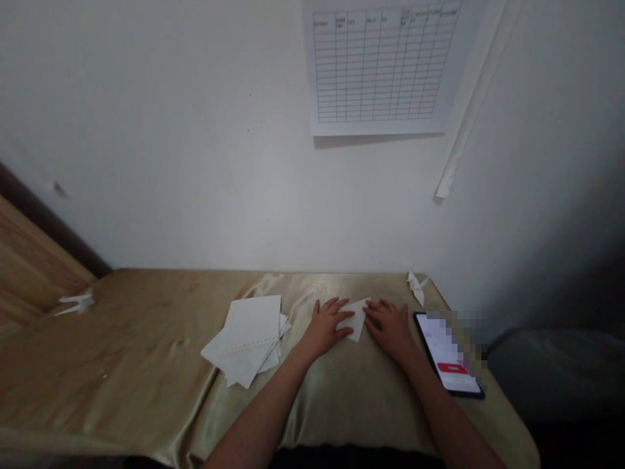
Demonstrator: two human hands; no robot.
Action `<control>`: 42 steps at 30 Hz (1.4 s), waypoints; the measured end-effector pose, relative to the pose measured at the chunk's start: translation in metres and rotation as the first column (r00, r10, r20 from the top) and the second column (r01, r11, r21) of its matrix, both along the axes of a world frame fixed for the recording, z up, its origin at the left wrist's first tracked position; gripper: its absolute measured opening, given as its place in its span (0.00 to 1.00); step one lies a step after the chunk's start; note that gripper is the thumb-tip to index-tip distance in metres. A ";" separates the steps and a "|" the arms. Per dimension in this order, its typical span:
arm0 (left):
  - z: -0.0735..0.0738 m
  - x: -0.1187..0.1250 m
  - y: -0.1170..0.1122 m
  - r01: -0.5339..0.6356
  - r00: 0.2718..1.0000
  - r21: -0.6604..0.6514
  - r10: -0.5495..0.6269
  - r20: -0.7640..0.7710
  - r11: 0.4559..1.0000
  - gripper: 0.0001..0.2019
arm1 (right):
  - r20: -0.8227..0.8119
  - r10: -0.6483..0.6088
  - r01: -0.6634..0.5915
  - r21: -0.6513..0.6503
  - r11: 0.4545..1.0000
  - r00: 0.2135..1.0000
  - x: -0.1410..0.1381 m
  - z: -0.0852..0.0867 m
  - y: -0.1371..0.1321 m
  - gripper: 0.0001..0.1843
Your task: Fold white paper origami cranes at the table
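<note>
A small folded white paper lies on the gold satin tablecloth near the wall. My left hand rests flat on its left part, fingers stretched over the paper. My right hand lies flat against its right edge, fingers spread and pointing left. Both hands press the sheet down; neither one lifts it.
A loose stack of white sheets lies left of my hands. A lit phone sits at the right. A folded paper crane stands by the wall, another paper figure at far left. A ruled chart hangs on the wall.
</note>
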State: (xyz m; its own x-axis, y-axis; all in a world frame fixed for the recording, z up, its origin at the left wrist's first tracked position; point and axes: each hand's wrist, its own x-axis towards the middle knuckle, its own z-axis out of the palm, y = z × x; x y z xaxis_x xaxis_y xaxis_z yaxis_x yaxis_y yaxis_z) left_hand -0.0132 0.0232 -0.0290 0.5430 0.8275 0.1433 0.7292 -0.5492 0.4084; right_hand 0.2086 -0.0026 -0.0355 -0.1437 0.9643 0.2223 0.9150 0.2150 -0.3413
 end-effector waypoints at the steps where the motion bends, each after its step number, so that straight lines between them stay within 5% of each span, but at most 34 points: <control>1: -0.001 0.001 -0.001 0.014 1.000 -0.006 -0.014 -0.011 1.000 0.21 | 0.000 0.012 -0.012 -0.011 1.000 1.000 0.000 0.000 0.000 0.20; 13: -0.001 0.001 -0.002 -0.137 0.987 0.176 0.151 -0.064 0.975 0.21 | -0.091 0.079 -0.071 0.083 0.994 0.993 0.002 -0.005 0.004 0.18; 21: -0.004 -0.003 0.002 -0.091 0.994 0.110 0.098 -0.057 0.990 0.23 | -0.127 0.216 -0.217 0.003 0.976 0.968 -0.001 0.001 -0.002 0.27; 28: 0.004 -0.012 0.005 -0.145 0.986 0.117 0.153 -0.062 0.982 0.19 | -0.150 0.219 -0.226 -0.031 0.974 0.964 0.000 0.002 -0.003 0.29; 42: -0.006 -0.016 0.011 -0.159 0.986 0.045 0.161 -0.039 0.986 0.16 | -0.069 0.264 -0.252 0.139 0.958 0.962 -0.007 0.000 -0.004 0.11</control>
State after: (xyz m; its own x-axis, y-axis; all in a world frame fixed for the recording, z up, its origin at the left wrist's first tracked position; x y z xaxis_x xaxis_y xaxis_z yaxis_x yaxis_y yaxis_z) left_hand -0.0296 0.0344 -0.0352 0.4103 0.8980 0.1588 0.8252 -0.4397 0.3546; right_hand 0.2011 -0.0063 -0.0355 -0.3588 0.8596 0.3637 0.7910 0.4869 -0.3705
